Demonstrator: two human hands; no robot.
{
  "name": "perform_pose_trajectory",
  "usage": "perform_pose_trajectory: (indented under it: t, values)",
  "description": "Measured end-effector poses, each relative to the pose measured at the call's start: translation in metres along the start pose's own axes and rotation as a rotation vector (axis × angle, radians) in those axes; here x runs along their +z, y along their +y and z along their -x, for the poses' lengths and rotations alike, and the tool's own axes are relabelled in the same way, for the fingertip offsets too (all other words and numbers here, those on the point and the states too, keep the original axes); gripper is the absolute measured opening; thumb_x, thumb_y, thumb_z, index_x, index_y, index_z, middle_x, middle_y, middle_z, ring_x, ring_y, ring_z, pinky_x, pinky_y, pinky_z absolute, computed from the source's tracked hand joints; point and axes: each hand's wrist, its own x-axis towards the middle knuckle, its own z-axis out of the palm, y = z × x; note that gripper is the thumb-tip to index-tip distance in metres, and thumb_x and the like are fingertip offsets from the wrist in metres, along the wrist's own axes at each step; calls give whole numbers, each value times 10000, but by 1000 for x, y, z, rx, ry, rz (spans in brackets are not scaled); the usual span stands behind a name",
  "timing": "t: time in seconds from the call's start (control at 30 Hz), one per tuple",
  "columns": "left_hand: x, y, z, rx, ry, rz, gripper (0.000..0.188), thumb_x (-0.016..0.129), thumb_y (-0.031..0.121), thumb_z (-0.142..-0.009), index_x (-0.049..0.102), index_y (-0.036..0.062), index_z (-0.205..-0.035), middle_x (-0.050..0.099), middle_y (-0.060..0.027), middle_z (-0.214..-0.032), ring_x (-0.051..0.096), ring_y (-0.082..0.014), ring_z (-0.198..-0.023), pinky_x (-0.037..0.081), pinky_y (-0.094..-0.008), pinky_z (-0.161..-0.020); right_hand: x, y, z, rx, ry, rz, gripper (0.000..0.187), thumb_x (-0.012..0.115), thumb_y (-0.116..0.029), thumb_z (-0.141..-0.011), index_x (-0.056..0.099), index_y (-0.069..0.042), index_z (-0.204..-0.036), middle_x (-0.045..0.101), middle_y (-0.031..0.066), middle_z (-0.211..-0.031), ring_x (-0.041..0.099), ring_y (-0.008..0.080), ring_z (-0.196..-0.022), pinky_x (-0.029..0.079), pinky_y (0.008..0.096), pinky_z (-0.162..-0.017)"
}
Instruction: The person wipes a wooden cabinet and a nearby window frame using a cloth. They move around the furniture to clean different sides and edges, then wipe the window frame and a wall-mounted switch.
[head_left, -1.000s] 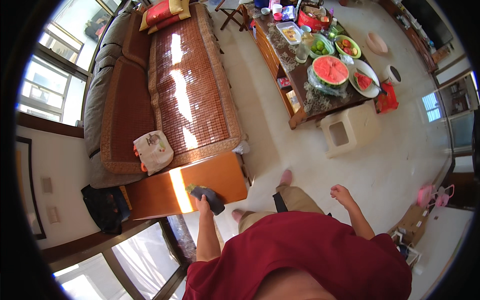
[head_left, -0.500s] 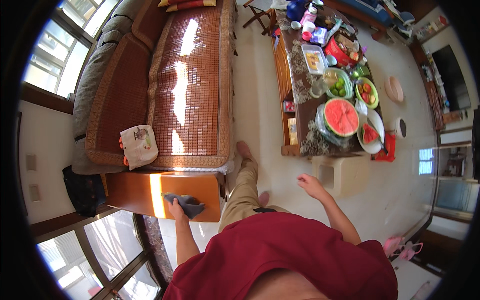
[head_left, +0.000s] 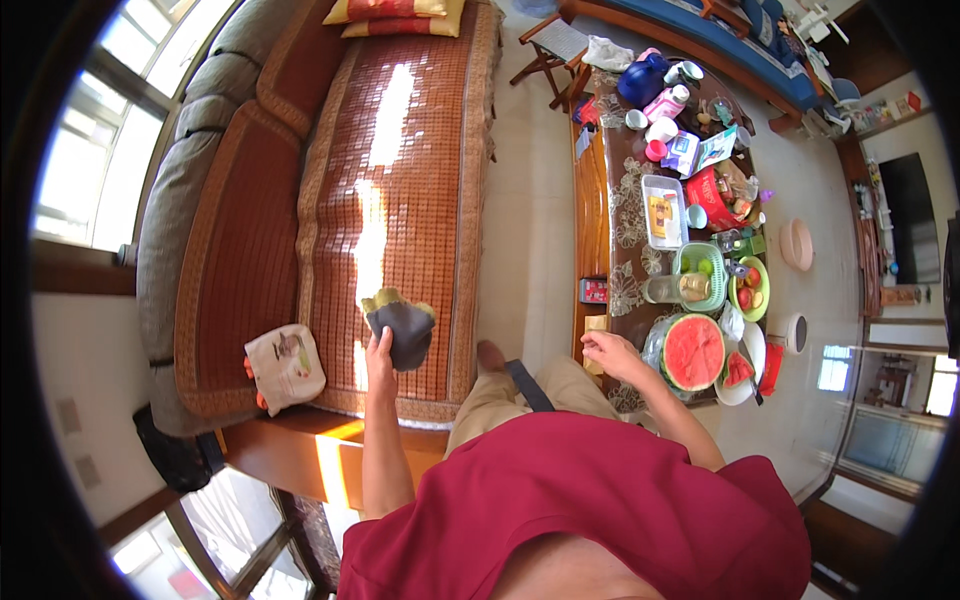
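Observation:
My left hand (head_left: 380,348) grips a dark grey cloth (head_left: 408,338) with a fuzzy yellow-green edge, held up over the front part of the sofa seat (head_left: 455,180). The cloth spreads above my fingers, apart from the seat as far as I can see. On the right, my right hand (head_left: 610,352) hovers by the near left side of the long table (head_left: 625,255). Its fingers are loosely bent and slightly apart, with nothing visible in them. Nearest to it on the table is a halved watermelon (head_left: 694,352) in clear wrap.
A cream tote bag (head_left: 288,368) lies on the sofa's near end, by a wooden ledge (head_left: 275,455). The table also bears a green basket (head_left: 700,275), a clear tray (head_left: 665,212), a fruit bowl (head_left: 750,285) and a red tub (head_left: 708,195). A folding stool (head_left: 556,50) stands beyond.
I have moved forward between sofa and table. My left hand has lifted the cloth from the wooden ledge to above the sofa seat. My right hand has come alongside the table.

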Motion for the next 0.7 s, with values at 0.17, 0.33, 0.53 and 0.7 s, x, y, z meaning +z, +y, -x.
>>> perform_pose_trajectory:
  t: [0.17, 0.33, 0.53, 0.7]
  values:
    - [97, 72, -69, -54, -101, 49, 425, 625, 328, -1064, 591, 51, -1384, 709, -80, -1208, 702, -203, -1063, 584, -368, -932, -39, 6, -75, 20, -54, -155, 356, 687, -248, -967, 673, -21, -1242, 758, 156, -1132, 731, 264, -1060, 561, 373, -917]
    - [164, 100, -158, -78, -99, 36, 464, 621, 331, -1064, 560, 75, -1446, 645, -100, -1343, 645, -222, -1186, 549, -385, -1001, -78, 25, -191, 79, -188, -464, 312, 663, -208, -996, 672, -9, -1236, 739, 68, -1002, 684, 140, -904, 544, 306, -772]
    - [266, 152, -278, -150, -40, 28, 536, 603, 428, -1065, 566, 29, -1421, 666, -110, -1310, 668, -246, -1157, 557, -414, -1012, -162, 11, -371, 56, -111, -714, 239, 598, -169, -1042, 663, 1, -1196, 710, 49, -969, 660, 130, -867, 519, 287, -758]
    - [336, 157, -442, -295, -81, 1, 634, 531, 566, -1065, 580, 38, -1411, 664, -118, -1314, 664, -251, -1162, 567, -409, -989, -246, 6, -537, 76, -102, -787, 263, 577, -187, -1052, 639, -22, -1247, 728, 86, -1110, 686, 155, -1006, 533, 302, -869]
